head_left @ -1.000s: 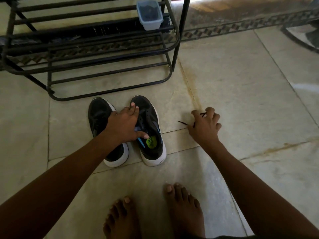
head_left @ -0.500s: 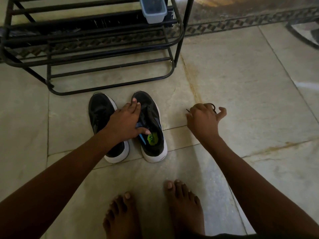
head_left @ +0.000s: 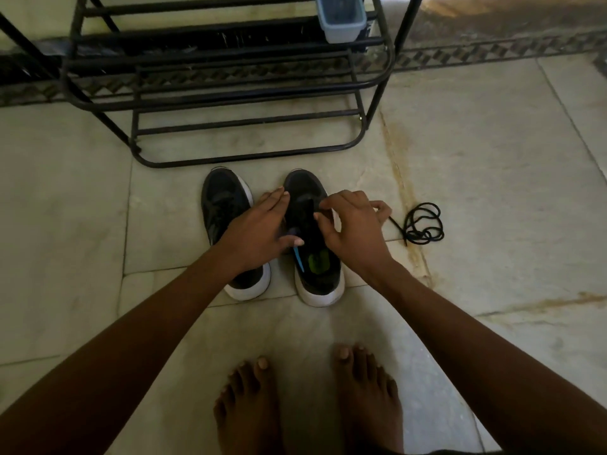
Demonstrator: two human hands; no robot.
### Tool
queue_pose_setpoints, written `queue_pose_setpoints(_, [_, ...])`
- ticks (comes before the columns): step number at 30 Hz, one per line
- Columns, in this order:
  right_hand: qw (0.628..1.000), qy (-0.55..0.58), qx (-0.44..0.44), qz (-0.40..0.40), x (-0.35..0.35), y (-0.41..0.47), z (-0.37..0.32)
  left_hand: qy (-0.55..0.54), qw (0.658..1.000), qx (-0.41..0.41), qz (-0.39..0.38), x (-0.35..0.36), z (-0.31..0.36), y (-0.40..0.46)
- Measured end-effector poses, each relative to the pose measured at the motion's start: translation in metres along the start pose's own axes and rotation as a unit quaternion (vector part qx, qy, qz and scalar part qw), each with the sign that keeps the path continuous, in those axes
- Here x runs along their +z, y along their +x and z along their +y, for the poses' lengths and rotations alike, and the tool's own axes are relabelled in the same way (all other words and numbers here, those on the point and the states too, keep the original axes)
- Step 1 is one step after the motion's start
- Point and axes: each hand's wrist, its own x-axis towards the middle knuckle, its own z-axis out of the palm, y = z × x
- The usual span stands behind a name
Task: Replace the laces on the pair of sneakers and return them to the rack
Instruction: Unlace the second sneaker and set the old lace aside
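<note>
Two black sneakers with white soles stand side by side on the floor, toes toward the rack: the left sneaker (head_left: 223, 205) and the right sneaker (head_left: 318, 267), which has a green insole label. My left hand (head_left: 259, 231) rests with straight fingers on the right sneaker's near side, thumb across its opening. My right hand (head_left: 354, 231) hovers over the same shoe, thumb and forefinger pinching its black tongue. A loose black lace (head_left: 423, 224) lies coiled on the tiles just right of that hand.
A black metal shoe rack (head_left: 230, 93) stands right behind the sneakers, with a small blue-grey plastic container (head_left: 341, 21) on an upper shelf. My bare feet (head_left: 249, 408) are on the tiled floor in front of the shoes.
My right hand let go of the black lace, which now lies coiled on the floor, and moved left onto the right sneaker. My left hand stayed on the shoes.
</note>
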Motion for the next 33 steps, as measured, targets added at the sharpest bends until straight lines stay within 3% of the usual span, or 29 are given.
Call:
queue_pose_setpoints(5, [0.994,0.02,-0.083,-0.065,0.014,0.004,-0.028,0.035,0.977,-0.012,0.21,-0.003,-0.026,-0.048])
queue_pose_setpoints(7, [0.989,0.007,-0.11,-0.094,0.022,0.003,-0.033,0.005,0.965,-0.049,0.256,-0.001,-0.036,-0.061])
queue_pose_setpoints(11, [0.978,-0.017,-0.133,-0.157,0.033,0.003,-0.047,-0.14,0.96,-0.137,0.199,0.021,-0.062,-0.081])
queue_pose_setpoints(14, [0.972,-0.037,-0.149,-0.177,0.037,0.006,-0.061,-0.187,0.96,-0.133,0.158,0.037,-0.074,-0.087])
queue_pose_setpoints(24, [0.981,-0.005,-0.099,-0.169,0.039,0.0,-0.08,-0.199,0.95,-0.137,0.2,0.066,-0.04,-0.097])
queue_pose_setpoints(29, [0.98,0.056,-0.082,-0.172,0.036,0.006,-0.078,-0.146,0.958,-0.055,0.242,0.062,-0.04,-0.09])
queue_pose_setpoints(33, [0.974,0.034,-0.087,-0.208,0.038,0.019,-0.082,-0.2,0.937,-0.06,0.281,0.059,-0.043,-0.085])
